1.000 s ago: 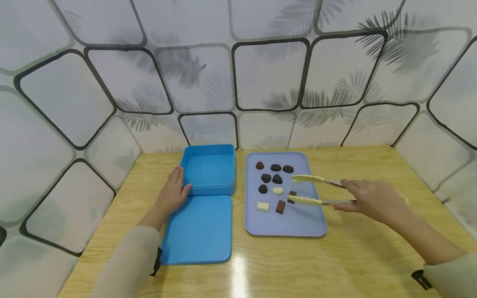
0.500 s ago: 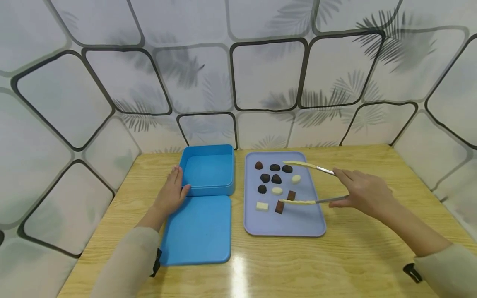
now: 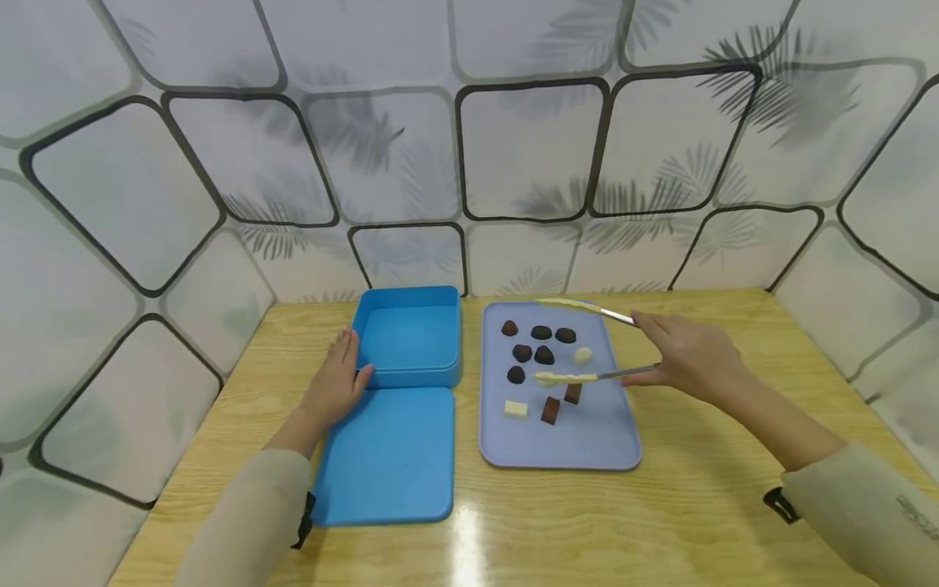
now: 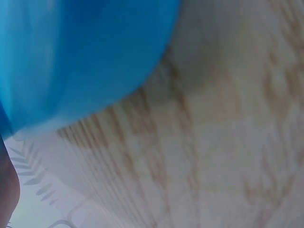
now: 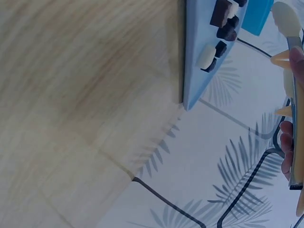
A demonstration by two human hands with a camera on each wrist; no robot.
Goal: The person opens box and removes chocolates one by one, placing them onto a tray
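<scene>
My left hand (image 3: 332, 387) rests with extended fingers against the left side of a blue open-topped box (image 3: 414, 377). That box's rounded blue wall (image 4: 104, 57) fills the upper left of the left wrist view. In my right hand (image 3: 693, 356) I hold a pair of tongs with cream tips (image 3: 568, 378), spread wide over a lavender tray (image 3: 587, 447). Their lower tip overlaps an oval white chocolate; nothing is pinched between them. Several dark chocolates (image 3: 544, 355) and brown blocks (image 3: 550, 410) lie on the tray, plus a white block (image 3: 516, 409) and another white oval (image 3: 583, 355).
A flat blue lid-like panel (image 3: 389, 456) lies directly in front of the box. Everything stands on a wood-grain tabletop (image 3: 543, 530). Patterned fabric walls (image 3: 528, 155) close off the back and both sides.
My right hand and the tongs have moved left and toward the back over the tray, and the tong arms have spread apart. My left hand has stayed on the box.
</scene>
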